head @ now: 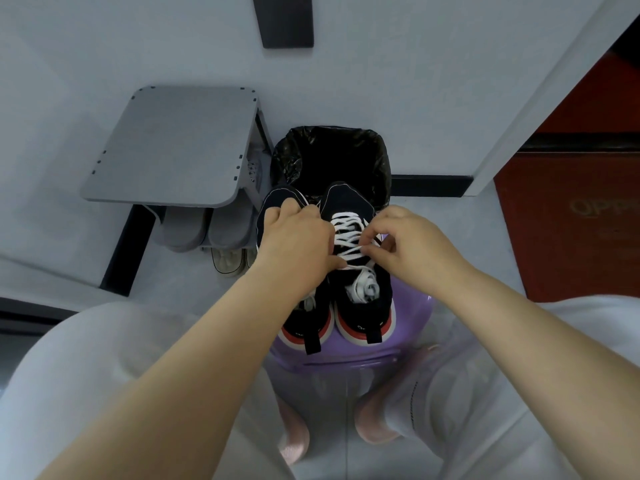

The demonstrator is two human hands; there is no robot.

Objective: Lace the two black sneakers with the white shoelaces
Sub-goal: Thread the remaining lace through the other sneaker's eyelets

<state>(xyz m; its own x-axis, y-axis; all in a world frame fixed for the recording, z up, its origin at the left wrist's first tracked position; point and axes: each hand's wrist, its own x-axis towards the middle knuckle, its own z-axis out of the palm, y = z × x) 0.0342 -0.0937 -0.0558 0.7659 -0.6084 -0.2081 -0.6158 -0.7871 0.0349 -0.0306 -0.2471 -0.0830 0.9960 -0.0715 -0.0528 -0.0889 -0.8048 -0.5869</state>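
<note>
Two black sneakers with white and red soles stand side by side on a purple stool [349, 355], toes pointing away from me. The right sneaker [360, 299] carries a white shoelace [346, 233] crossed through several eyelets. My right hand [412, 244] pinches this lace at the upper eyelets. The left sneaker [311, 320] is mostly hidden under my left hand [294, 244], whose fingers curl over its front and grip a white lace end. A crumpled white bundle sits inside the right sneaker's opening.
A bin lined with a black bag [332, 157] stands right behind the sneakers. A grey shoe rack [173, 147] at the left holds grey slippers and pale shoes. A white wall runs behind, and a red panel [568, 220] stands at the right. My knees flank the stool.
</note>
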